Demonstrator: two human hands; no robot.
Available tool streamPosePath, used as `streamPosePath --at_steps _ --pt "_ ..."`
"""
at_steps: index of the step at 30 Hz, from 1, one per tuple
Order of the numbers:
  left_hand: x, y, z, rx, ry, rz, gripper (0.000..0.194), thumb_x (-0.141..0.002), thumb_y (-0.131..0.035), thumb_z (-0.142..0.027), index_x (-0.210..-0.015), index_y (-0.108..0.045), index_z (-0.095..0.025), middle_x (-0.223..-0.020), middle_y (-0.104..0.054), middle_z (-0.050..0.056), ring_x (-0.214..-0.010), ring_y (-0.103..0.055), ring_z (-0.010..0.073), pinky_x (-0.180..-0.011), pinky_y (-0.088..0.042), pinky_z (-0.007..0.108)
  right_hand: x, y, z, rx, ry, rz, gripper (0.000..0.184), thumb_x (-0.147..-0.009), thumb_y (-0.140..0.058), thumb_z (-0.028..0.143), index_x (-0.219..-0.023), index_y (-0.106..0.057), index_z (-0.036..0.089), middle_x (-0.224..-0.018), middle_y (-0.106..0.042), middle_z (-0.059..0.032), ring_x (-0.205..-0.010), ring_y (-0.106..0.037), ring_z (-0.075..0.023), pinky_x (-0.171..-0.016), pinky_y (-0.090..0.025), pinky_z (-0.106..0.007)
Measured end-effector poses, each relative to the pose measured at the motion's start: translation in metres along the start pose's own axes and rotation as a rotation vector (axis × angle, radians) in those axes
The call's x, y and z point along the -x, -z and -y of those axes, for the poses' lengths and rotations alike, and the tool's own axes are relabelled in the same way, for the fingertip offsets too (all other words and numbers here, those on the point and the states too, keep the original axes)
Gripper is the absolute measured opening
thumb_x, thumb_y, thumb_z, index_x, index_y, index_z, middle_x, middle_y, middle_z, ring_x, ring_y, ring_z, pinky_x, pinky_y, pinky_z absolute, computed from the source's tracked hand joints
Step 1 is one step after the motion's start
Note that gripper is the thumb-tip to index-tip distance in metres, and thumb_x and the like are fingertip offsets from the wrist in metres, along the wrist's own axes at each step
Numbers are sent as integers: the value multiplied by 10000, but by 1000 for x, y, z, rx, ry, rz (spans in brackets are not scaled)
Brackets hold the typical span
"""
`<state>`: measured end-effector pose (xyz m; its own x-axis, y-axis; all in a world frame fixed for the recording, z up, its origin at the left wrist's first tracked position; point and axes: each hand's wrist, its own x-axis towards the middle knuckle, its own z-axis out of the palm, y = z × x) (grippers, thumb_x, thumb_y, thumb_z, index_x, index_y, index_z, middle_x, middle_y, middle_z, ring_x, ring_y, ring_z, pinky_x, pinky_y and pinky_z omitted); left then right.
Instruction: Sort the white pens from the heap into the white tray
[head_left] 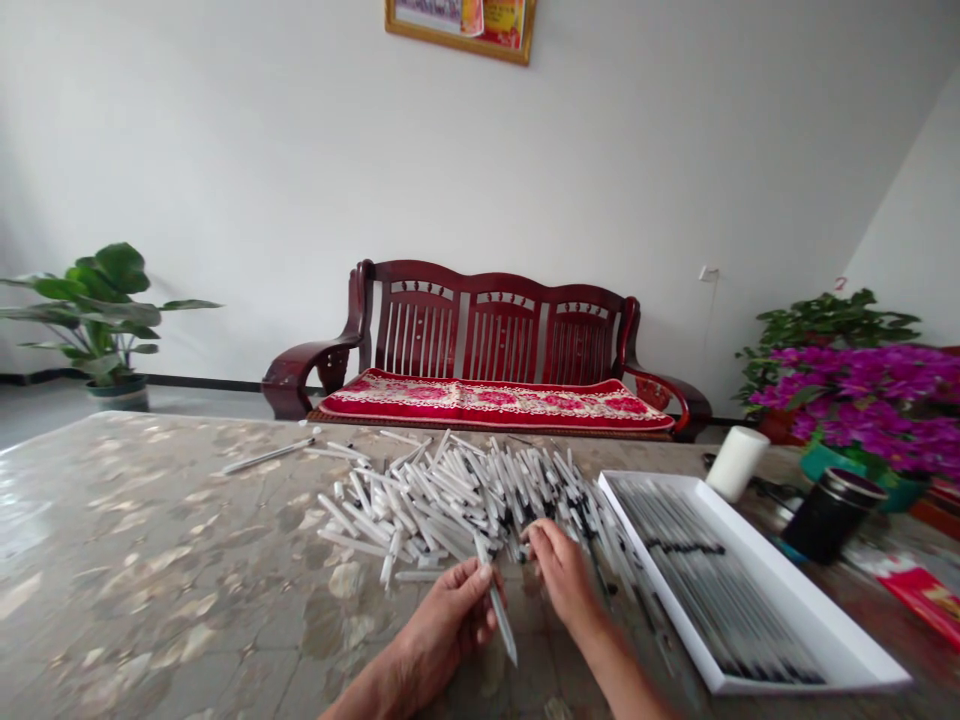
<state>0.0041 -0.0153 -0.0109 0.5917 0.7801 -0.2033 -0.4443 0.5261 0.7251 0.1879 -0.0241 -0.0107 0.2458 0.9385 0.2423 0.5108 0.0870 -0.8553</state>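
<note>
Between the thumb and fingers of my left hand (pixel 459 608) is a translucent whitish pen (pixel 502 625), tilted with its pointed end toward me. Just right of it, my right hand (pixel 559 562) is at the near edge of a loose pile of pens (pixel 442 495), its fingers curled together. Whatever those fingertips grip is too small or hidden to name. Many pens in the pile are white or translucent, some with black parts. A white shallow box (pixel 810 600) at the right holds rows of clear pens with black parts.
A lone pen (pixel 268 456) lies left of the pile on the patterned table (pixel 187 560). Beyond the box stand a white roll (pixel 738 463), a black cup (pixel 832 515) and purple flowers (pixel 870 400). A red packet (pixel 922 590) lies at right. Behind is a wooden bench (pixel 499 330).
</note>
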Motion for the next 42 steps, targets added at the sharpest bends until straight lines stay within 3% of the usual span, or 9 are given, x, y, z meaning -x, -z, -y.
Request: streamPosePath --at_steps 3,7,16,25,29,34,38,42 --pt "-7 4 -5 81 -95 -147 367 -584 -930 -370 -749 -691 -147 -589 -638 -14 -533 -605 77 -489 -470 141 -8 20 -14 378 116 -146 293 -881 -455 211 -1004 -720 225 -1020 -738 -76 -943 -685 -216 -805 -491 -300" --pt "-10 6 -8 142 -176 -275 344 -562 -945 -297 -736 -690 -144 -636 -667 -5 -605 -665 107 -531 -527 166 -10 33 -23 654 84 -118 362 -873 -445 105 -1046 -734 239 -1075 -717 -68 -956 -687 -204 -806 -478 -292" --pt "-12 8 -3 151 -268 -336 333 -565 -940 -288 -757 -712 -142 -707 -718 15 -643 -693 125 -596 -575 203 0 15 -6 666 202 8 260 -893 -575 219 -1074 -746 294 -1044 -706 -37 -988 -666 -195 -809 -467 -254" --pt "-12 9 -3 176 -262 -363 287 -611 -912 -228 -772 -688 -150 -686 -709 7 -647 -710 139 -609 -577 210 0 8 0 870 299 111 455 -914 -436 56 -1187 -705 301 -996 -689 -52 -941 -657 -186 -759 -442 -245" --pt "-12 8 -4 190 -258 -383 272 -623 -904 -203 -766 -678 -152 -679 -703 4 -638 -711 138 -592 -577 204 1 7 -5 897 271 93 402 -899 -429 39 -1024 -733 271 -991 -670 -61 -930 -657 -188 -765 -450 -247" --pt "-12 7 -4 208 -259 -385 272 -633 -903 -212 -758 -669 -152 -670 -704 6 -638 -717 139 -591 -578 198 -2 8 -14 718 245 3 276 -858 -483 64 -935 -689 230 -979 -687 -71 -929 -671 -223 -801 -487 -294" --pt "-12 7 -4 223 -268 -386 261 -639 -899 -200 -747 -665 -154 -679 -712 12 -655 -727 146 -596 -582 194 -3 4 -14 233 186 -149 106 -874 -552 259 -920 -639 221 -888 -717 -75 -824 -694 -231 -750 -537 -320" --pt "-12 7 -5 242 -275 -402 221 -667 -876 -162 -732 -665 -153 -666 -708 12 -651 -728 147 -591 -589 194 3 -6 -1 -254 94 -99 295 -844 -632 511 -886 -607 220 -777 -706 -53 -722 -703 -221 -687 -578 -318"
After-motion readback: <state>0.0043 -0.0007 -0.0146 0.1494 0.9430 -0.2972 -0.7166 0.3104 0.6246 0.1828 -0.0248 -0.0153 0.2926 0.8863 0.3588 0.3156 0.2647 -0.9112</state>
